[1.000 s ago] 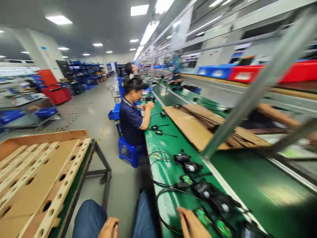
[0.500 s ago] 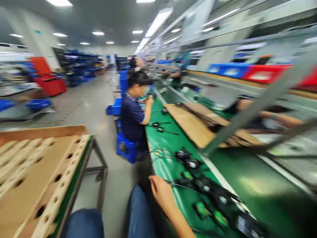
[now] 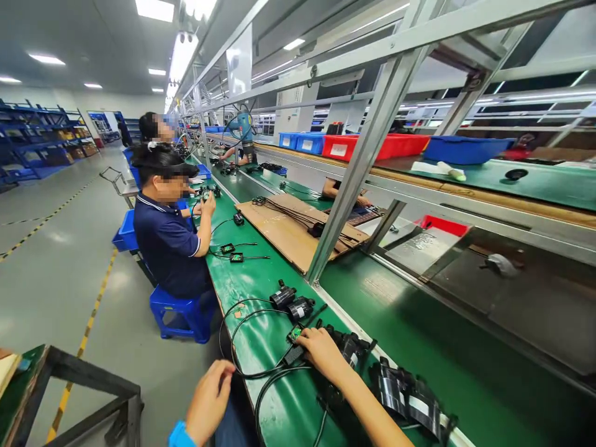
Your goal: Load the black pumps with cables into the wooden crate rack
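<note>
Bench [image 3: 249, 279] — post [image 3: 343, 211], cardboard [image 3: 274, 234] beyond right hand [image 3: 321, 352].

Looks to be a factory, namely its assembly floor. Can be recognised by the long green bench [image 3: 254, 282], with open circuit boards [image 3: 295, 334] and black cables [image 3: 258, 377] lying on it, and by a worker [image 3: 170, 233] seated there on a plastic stool [image 3: 174, 304]. Is confirmed also by tube lamps [image 3: 182, 56] in a row, red bins [image 3: 400, 147], blue bins [image 3: 311, 144], loaded racks [image 3: 28, 133] and striped floor tape [image 3: 96, 310].
</note>
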Motion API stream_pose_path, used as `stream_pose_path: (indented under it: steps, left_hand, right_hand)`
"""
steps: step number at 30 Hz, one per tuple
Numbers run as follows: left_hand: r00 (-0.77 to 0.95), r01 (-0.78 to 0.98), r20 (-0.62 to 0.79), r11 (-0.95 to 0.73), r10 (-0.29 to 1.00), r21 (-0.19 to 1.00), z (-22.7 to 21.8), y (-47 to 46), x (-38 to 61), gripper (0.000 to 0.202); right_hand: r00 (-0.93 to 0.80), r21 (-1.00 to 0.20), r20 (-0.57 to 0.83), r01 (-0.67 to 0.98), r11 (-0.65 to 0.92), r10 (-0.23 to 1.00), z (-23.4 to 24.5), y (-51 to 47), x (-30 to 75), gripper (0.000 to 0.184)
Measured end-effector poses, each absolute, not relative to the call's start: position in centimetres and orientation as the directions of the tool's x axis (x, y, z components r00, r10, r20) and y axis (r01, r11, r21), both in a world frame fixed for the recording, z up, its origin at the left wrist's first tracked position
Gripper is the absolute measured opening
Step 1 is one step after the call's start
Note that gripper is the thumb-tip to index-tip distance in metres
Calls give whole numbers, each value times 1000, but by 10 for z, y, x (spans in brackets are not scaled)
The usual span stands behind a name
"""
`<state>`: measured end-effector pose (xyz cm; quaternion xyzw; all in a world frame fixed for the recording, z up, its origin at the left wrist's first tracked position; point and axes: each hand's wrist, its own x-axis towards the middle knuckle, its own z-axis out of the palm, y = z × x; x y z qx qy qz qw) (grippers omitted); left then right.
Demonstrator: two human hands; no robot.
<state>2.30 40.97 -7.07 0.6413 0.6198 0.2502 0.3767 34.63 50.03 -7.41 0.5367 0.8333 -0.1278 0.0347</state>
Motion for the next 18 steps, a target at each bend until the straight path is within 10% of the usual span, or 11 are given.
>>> stream_pose_path:
  steps: [6,11,14,18]
  left_hand:
    - [132,626,66,-135,989,768,-73,500,82,37]
    - [-242,720,272,-15,931,694,-81,377,21,27]
    - [-313,927,427,174,848,333,-79,233,-17,27]
    - [-435,798,479,573,762,-187,-51,69,-53,47]
  right_hand:
    - [-418,-137,-156,907,399,895,-89,496,350,31]
    - [-438,-234,313,825,515,843,-105,428,330,42]
    - [-507,-604,351,520,604,787,-127,383,254,27]
    - [-726,-872,53,302,386,686,-133,315,121,25]
